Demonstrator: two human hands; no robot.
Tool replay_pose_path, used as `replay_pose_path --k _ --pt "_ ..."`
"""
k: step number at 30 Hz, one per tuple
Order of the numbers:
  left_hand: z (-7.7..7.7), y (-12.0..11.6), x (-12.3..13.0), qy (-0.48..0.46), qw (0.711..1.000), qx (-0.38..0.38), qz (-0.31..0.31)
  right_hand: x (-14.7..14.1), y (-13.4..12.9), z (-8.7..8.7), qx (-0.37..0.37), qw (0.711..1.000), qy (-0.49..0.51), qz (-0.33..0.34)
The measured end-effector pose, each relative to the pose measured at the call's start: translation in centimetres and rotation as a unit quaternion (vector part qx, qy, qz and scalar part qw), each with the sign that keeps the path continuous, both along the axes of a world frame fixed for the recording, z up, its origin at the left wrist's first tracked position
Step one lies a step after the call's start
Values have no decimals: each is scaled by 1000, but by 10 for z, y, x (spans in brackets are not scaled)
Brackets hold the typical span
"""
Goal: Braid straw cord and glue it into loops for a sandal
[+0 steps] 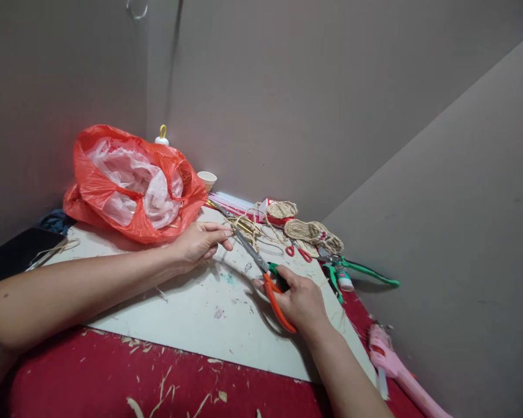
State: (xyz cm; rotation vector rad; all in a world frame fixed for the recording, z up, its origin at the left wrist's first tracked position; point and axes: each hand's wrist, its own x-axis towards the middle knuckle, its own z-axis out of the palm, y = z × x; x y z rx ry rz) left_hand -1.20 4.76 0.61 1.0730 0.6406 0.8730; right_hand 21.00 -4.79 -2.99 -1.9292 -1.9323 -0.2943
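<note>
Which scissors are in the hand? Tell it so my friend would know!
Find the white board on the red surface. Above it, the right hand holds big scissors, blades pointing toward the left hand. Their orange handle sets them apart from the small red-handled scissors.

The tiny thing (pixel 232 231) that the left hand (pixel 196 244) pinches is too small to identify.

Left grip (pixel 203 241) pinched, right grip (pixel 301 302) curled.
</note>
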Motion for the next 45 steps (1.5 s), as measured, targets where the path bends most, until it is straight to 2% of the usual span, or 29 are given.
replay_pose_path --k 15,17,20,23,27,30,33,35,40,45 --pt "4 -1 0 0 1000 8 11 -2 0 1 58 998 -11 -22" --pt "5 -2 0 0 1000 12 10 -2 0 1 61 998 17 -20" --pt "4 -2 0 4 1000 2 -6 -3 -1 4 56 991 120 -7" --pt "3 -3 0 0 999 1 -41 -9 -3 11 52 959 277 16" --pt "2 -11 4 28 994 45 -98 -29 -7 20 31 859 510 46" --pt "2 -24 7 77 981 93 -152 -44 -11 21 26 798 596 85" --pt "2 -38 9 92 968 134 -193 -54 -13 21 26 757 645 101" --pt "2 -44 9 97 965 142 -199 -55 -14 22 25 746 658 97" --pt "2 -42 8 163 957 145 -190 -47 -14 25 80 750 652 83" --pt "1 -39 8 196 935 141 -260 -44 -15 26 128 740 653 100"
